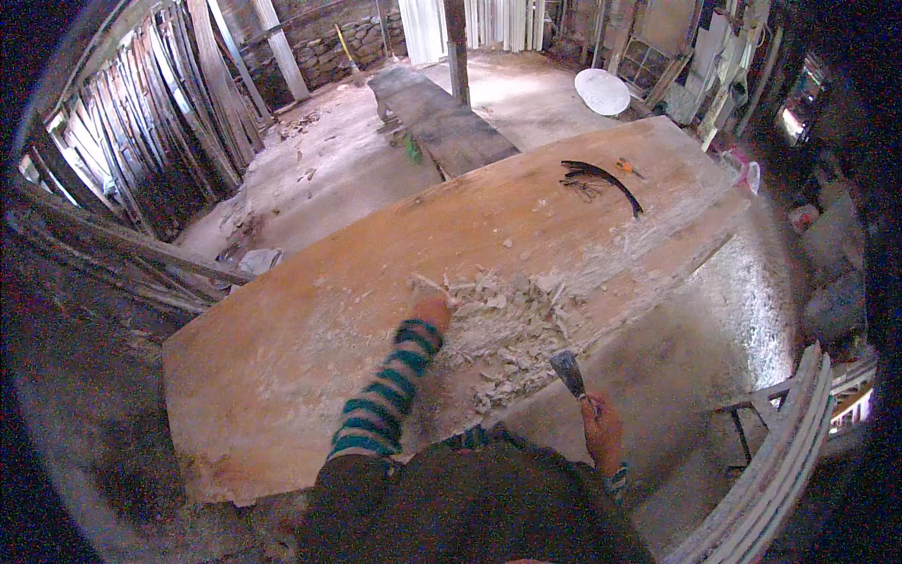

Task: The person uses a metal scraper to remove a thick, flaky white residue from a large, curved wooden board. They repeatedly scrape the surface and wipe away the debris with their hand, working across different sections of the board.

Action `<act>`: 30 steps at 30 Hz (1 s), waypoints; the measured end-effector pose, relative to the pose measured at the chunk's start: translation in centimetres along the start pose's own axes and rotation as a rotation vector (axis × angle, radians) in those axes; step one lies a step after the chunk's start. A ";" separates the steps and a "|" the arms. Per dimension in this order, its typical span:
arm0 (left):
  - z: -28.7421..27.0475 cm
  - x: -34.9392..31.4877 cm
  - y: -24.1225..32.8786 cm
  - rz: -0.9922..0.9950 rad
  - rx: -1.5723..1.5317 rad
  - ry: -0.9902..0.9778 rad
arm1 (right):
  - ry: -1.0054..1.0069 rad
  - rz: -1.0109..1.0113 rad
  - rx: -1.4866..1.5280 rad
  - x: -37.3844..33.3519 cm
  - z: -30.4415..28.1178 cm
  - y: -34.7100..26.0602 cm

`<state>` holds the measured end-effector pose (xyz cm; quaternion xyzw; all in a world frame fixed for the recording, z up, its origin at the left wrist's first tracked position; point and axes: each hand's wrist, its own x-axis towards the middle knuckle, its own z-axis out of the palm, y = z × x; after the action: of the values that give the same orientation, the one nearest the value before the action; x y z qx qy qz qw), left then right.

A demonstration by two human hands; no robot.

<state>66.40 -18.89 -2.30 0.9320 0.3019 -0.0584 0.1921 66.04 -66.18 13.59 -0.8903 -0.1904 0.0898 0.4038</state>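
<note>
My right hand (601,432) grips a putty knife (567,370), its flat dark blade pointing away from me over the near edge of the wooden board (282,348). My left hand (432,310), in a green-and-grey striped sleeve, is down on the board at the left side of a heap of whitish flakes (498,296). Its fingers are blurred and partly hidden among the pale bits. More crumbled pieces (503,381) lie between my two hands, close to my body.
Black curved strips (606,179) and an orange-handled tool (629,167) lie at the board's far right. Beyond stands a long dark bench (437,117) beside a post (458,56). Planks (150,122) lean at left; long pale strips (770,479) jut in at lower right.
</note>
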 end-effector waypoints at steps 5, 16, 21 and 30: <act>-1.1 3.3 17.8 0.295 -0.388 0.245 | 0.024 0.115 -0.057 -1.7 -1.4 1.9; -4.6 -1.5 1.3 0.287 -0.321 0.134 | 0.095 0.161 0.033 -4.6 -1.8 0.1; -10.2 -9.4 1.7 0.029 -0.029 0.058 | 0.106 0.140 -0.023 -4.8 -0.5 1.3; 2.2 -2.1 24.2 0.403 -0.600 0.187 | 0.091 0.097 0.086 -3.4 -0.6 3.0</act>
<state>78.91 -38.87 3.98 0.8762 0.1322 0.1572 0.4361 63.92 -69.83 11.78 -0.8834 -0.1247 0.0769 0.4452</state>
